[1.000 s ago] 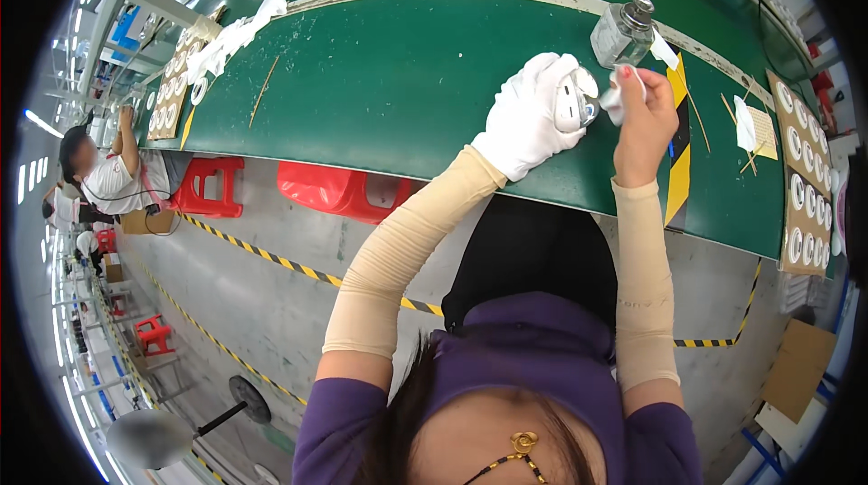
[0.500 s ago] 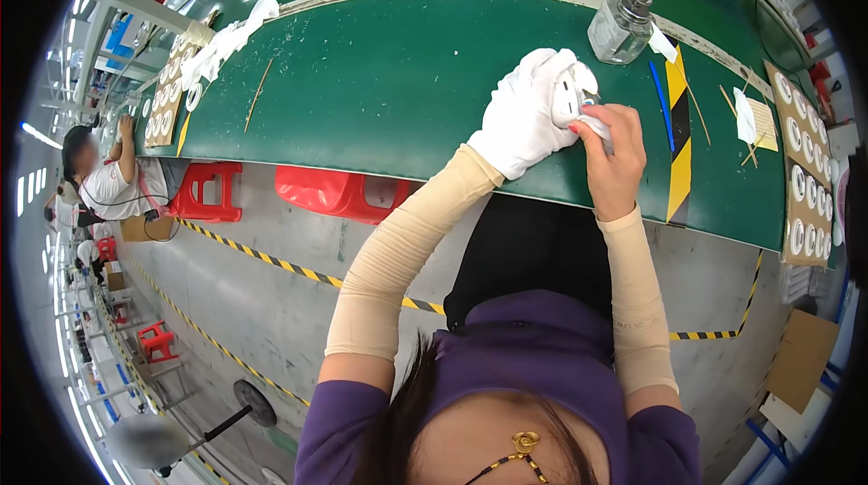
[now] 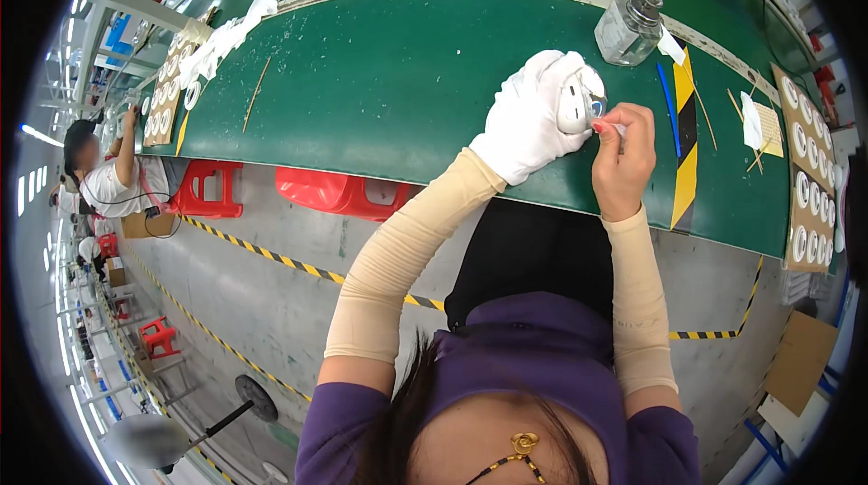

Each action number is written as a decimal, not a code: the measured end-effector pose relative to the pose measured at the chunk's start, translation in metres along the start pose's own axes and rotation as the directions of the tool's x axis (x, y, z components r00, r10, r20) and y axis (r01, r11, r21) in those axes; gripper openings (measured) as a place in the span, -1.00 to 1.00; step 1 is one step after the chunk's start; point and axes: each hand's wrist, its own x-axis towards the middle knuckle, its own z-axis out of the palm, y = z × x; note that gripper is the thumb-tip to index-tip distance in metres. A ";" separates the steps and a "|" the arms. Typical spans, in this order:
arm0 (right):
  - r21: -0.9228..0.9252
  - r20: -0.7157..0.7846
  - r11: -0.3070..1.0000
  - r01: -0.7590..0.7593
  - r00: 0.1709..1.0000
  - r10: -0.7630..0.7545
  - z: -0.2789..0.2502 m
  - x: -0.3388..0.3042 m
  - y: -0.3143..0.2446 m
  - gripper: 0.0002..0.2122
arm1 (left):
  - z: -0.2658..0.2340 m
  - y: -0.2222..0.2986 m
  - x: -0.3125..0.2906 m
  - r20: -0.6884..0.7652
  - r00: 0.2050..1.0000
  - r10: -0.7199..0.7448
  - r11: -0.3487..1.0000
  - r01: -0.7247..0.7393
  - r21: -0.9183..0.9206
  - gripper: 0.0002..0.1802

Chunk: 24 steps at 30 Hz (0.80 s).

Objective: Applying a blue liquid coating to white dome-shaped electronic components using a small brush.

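Note:
My left hand [image 3: 533, 114], in a white glove, is closed around a small round white part [image 3: 570, 107] with dark slots in its face and a shiny area at its right edge. A bit of blue shows there. My bare right hand [image 3: 626, 155] pinches its thumb and forefinger together right beside that edge. Something small and whitish shows at its fingertips, too hidden to name. Both hands are over the front of the green table [image 3: 389, 78]. Beyond them stands a clear glass bottle [image 3: 628, 28] with a metal top.
Right of my hands lie a blue stick [image 3: 668, 110], thin wooden sticks and a white cloth [image 3: 751, 122]. A board of white rings [image 3: 805, 182] is at the far right, another [image 3: 163, 101] at the left. White cloth [image 3: 226, 37] lies nearby. A co-worker [image 3: 113, 173] sits far left.
My right hand has drawn slightly to the right, its fingers more curled. The white part in my left hand has turned a little, so more of its shiny edge shows.

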 end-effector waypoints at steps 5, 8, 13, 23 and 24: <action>0.167 -0.049 0.983 -0.077 0.995 0.086 -0.004 0.005 -0.002 -0.91 | -0.001 0.001 0.002 0.001 1.000 0.010 1.000 -0.010 -0.016 -0.02; 0.316 -0.045 0.930 -0.190 0.976 0.215 -0.007 0.005 -0.009 -0.90 | 0.000 0.000 0.004 -0.049 0.998 0.045 0.998 -0.047 -0.031 -0.13; 0.015 0.157 0.993 -0.117 0.981 0.114 -0.015 0.001 -0.014 -0.85 | -0.002 -0.002 0.001 -0.015 0.999 0.041 0.999 -0.042 -0.027 -0.09; -0.055 0.089 0.997 0.047 0.995 -0.042 -0.003 0.004 -0.004 -0.81 | -0.001 -0.001 0.000 0.039 0.999 -0.016 1.000 0.017 -0.022 -0.04; -0.038 0.081 0.999 0.008 0.997 -0.005 -0.002 0.005 -0.005 -0.83 | -0.001 -0.001 0.000 0.036 0.999 -0.015 1.000 0.016 -0.023 -0.04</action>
